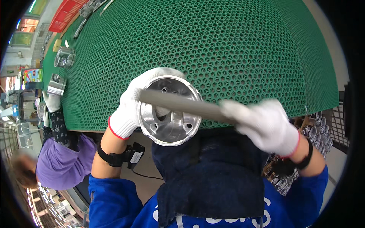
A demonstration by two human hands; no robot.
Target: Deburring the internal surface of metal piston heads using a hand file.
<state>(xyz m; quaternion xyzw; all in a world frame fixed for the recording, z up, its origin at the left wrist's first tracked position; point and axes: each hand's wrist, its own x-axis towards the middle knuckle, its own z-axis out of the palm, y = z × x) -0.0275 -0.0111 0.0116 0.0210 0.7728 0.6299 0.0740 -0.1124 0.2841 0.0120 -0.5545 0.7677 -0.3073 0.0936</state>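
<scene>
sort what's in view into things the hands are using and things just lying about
In use, seemingly:
- round metal part, left hand
- grey bar, right hand

Lying about, apparently:
- red crate
- yellow block
- dark rod

White-gloved hands (pixel 268 127) — blue sleeves (pixel 114 197), black wristbands (pixel 108 158) — navy apron (pixel 213 178).

My two arms come in from the lower edge, elbows apart, in blue sleeves (pixel 112 195), the forearms (pixel 312 164) partly bare, a black band (pixel 305 156) round each. My left hand (pixel 130 99), gloved in white, curves in a wide grip, fingers arching up and rightward. My right hand (pixel 266 123), gloved alike and blurred, is closed, pointing left, its wrist angled inward
</scene>
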